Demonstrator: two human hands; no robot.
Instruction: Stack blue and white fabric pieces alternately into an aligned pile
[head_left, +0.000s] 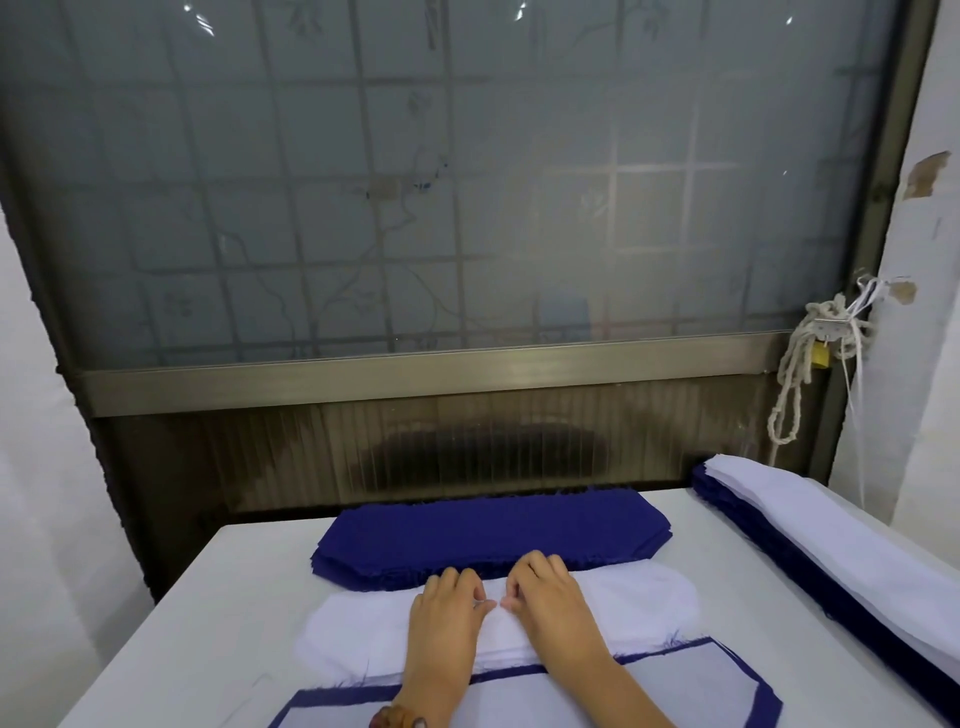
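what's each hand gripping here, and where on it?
The left hand and right hand both pinch the top piece of the white fabric pile near its middle, with the two hands' fingertips almost meeting.

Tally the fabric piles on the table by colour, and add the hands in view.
Blue-only pile: 1
White-only pile: 1
Mixed blue-and-white piles: 2 (near pile, right-edge pile)
Hands: 2 (left hand, right hand), both on the white-only pile
Total: 6
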